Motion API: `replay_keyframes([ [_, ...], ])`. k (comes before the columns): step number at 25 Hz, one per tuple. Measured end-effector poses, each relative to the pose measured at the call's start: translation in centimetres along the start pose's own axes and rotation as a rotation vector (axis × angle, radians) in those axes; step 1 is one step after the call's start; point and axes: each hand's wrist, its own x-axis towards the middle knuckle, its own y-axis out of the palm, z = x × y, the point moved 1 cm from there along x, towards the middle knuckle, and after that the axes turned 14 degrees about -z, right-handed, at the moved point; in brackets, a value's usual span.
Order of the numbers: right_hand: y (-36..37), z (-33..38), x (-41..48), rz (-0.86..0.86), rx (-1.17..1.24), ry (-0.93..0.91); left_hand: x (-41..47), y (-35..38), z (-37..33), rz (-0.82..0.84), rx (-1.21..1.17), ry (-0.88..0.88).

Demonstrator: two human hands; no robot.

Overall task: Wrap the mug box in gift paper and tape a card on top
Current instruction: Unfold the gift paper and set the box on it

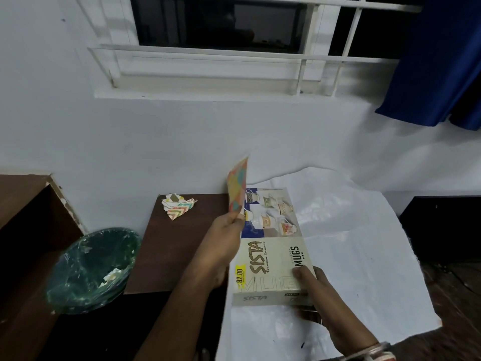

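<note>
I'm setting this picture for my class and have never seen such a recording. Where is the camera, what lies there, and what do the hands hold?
There is no machine: a person wears one camera on the head, looking down at their own hands. The left hand pinches a lifted edge of colourful gift paper. The right hand grips the near corner of the mug box, which lies on a white sheet spread partly over a brown table. A crumpled paper scrap lies on the table; a lined green bin stands to the left.
</note>
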Motion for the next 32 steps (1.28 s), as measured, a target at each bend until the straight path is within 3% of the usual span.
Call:
replay_keyframes([
  [4, -0.2, 0.1, -0.1, 0.011, -0.002, 0.018, 0.3, 3.4, 1.7, 0.039, 0.172, 0.102],
  [6, -0.2, 0.4, -0.2, 0.018, 0.005, 0.027, 0.4, 4.5, 2.7, 0.028, 0.388, 0.221],
  [9, -0.1, 0.6, -0.3, 0.025, 0.009, 0.032, 0.0, 5.8, 3.9, 0.041, 0.798, 0.265],
  [11, -0.2, 0.6, -0.1, 0.021, 0.014, 0.029, -0.6, 6.4, 4.4, 0.018, 0.942, 0.286],
  [17, -0.2, 0.6, -0.4, 0.012, -0.002, -0.059, -1.1, 6.6, 6.0, -0.058, 1.03, 0.395],
  [21, -0.2, 0.7, -0.3, 0.026, -0.008, -0.08, -1.1, 3.9, 5.5, -0.114, 0.607, 0.435],
  [23, 0.2, 0.8, -0.5, 0.049, -0.013, -0.091, -1.1, 2.1, 5.7, -0.119, 0.544, 0.391],
  [27, 1.5, 1.2, -1.0, 0.1, -0.021, -0.125, -0.9, 1.4, 6.7, -0.036, 0.791, 0.272],
  [32, 2.0, 1.8, -0.8, 0.125, -0.03, -0.163, -0.9, 3.0, 6.5, -0.224, 0.936, 0.281],
])
